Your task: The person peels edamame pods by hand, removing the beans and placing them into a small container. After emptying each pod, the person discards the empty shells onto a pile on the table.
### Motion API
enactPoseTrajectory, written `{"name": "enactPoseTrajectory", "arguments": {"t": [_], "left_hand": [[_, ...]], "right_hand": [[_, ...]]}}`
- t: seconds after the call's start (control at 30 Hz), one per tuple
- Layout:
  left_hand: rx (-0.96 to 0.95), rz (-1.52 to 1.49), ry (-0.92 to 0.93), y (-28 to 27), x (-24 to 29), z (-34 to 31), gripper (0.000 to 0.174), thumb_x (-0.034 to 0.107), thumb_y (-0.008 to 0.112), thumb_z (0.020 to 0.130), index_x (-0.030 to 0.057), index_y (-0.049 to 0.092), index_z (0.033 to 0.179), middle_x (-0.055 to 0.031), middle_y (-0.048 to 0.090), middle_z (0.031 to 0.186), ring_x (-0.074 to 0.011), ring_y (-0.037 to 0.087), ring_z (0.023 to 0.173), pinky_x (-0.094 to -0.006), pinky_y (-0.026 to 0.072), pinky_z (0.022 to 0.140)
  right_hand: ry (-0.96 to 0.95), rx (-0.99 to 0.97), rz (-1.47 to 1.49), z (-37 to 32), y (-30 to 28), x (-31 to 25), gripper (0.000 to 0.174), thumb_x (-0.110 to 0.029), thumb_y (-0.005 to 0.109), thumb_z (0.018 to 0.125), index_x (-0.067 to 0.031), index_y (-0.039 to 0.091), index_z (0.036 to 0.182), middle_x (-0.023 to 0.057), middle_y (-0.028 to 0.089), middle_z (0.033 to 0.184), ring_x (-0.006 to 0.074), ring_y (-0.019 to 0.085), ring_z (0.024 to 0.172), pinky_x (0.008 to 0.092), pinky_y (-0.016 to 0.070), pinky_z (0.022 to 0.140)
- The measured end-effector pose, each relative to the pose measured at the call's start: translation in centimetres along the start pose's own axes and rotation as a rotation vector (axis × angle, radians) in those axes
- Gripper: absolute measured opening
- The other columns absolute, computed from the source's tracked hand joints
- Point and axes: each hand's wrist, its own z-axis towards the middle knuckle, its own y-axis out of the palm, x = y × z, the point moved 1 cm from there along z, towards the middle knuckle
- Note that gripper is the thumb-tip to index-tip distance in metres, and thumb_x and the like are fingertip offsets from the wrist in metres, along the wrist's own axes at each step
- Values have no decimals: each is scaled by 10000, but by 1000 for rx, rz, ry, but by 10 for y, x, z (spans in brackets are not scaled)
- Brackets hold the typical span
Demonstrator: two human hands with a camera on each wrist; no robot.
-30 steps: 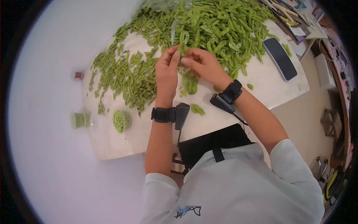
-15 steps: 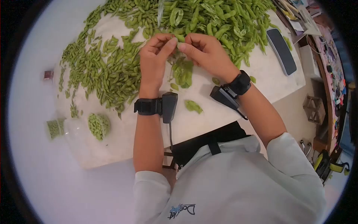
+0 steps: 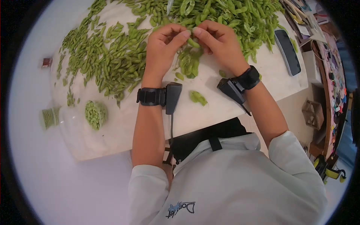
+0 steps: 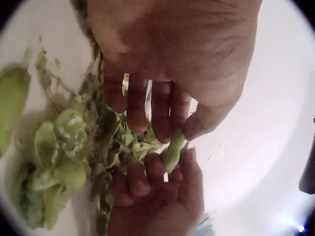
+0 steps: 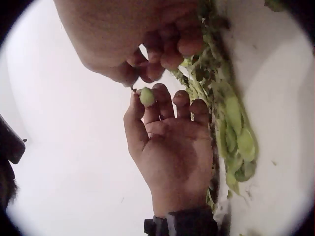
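Left hand point(image 3: 163, 45) and right hand point(image 3: 221, 41) meet at 12 o'clock on the white table point(image 3: 210, 112). Each pinches one end of a single green pod point(image 3: 193, 42) between thumb and fingertips. The pod is held just above a small heap of shells point(image 3: 189, 63). A large pile of pods point(image 3: 225, 15) lies beyond. A clear tub of beans point(image 3: 95, 114) stands at 9 o'clock and a dark phone point(image 3: 287, 51) lies at 2 o'clock. The shirt print point(image 3: 181, 209) begins "Don"; the remainder is illegible.

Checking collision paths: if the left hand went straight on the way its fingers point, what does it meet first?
The pod that the left hand pinches, then the fingers of the right hand just behind it, though depth is unclear.
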Motion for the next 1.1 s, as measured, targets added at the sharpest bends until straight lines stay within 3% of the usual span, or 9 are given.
{"name": "enactPoseTrajectory", "arguments": {"t": [0.13,0.23,0.33,0.43,0.53,0.63,0.73,0.87,1.1], "left_hand": [[-181,310,-24,-8,12,-5,107,113,633,835,9,610,843,4,607,805,-81,539,717,-234,437,661],[-64,492,95,-21,14,-7,130,131,650,826,6,623,848,6,619,811,-75,522,695,-233,431,631],[175,711,67,-39,18,-5,134,144,661,820,18,646,861,-4,627,809,-78,523,687,-231,431,625],[193,929,-50,-48,27,-4,150,148,677,811,44,664,918,-21,638,822,-79,548,714,-233,451,655],[315,1038,156,-56,19,-3,194,153,691,800,65,667,971,-19,637,824,-83,547,708,-238,454,657],[311,778,382,-44,18,3,230,132,701,786,69,663,1004,-7,636,827,-82,536,701,-240,450,647],[27,505,343,-11,24,-3,234,107,721,753,109,672,982,26,614,818,-107,485,663,-244,394,587],[-47,508,476,-2,16,-3,243,85,708,769,73,674,1009,1,636,791,-72,510,675,-217,411,590],[-24,301,220,10,21,-10,135,163,647,867,28,640,864,-28,611,770,-98,526,686,-259,430,616]], "right_hand": [[-59,171,61,4,-10,6,228,-240,584,899,-38,602,795,-41,495,582,29,456,524,205,355,461],[-139,232,232,6,-21,5,237,-230,572,905,-39,589,767,-48,477,565,28,424,490,203,337,450],[-54,118,105,2,-10,-1,260,-246,572,908,-40,579,749,-50,475,575,26,418,508,204,332,458],[-50,-2,79,2,-4,6,281,-270,569,911,-43,583,747,-51,480,589,25,425,535,205,340,474],[26,-29,49,2,-3,2,312,-296,561,916,-39,578,740,-49,481,596,24,427,556,210,344,486],[11,-58,21,3,-1,1,337,-321,545,921,-41,581,737,-47,472,585,28,421,534,211,337,475],[20,-125,40,1,-4,6,352,-342,538,922,-44,593,743,-44,469,572,35,418,511,208,335,465],[6,-153,50,1,0,7,340,-341,538,924,-51,594,755,-43,462,566,37,403,493,202,329,458],[84,-278,211,3,-5,7,398,-326,487,960,-79,509,649,-26,424,525,65,377,462,232,333,450]]}}
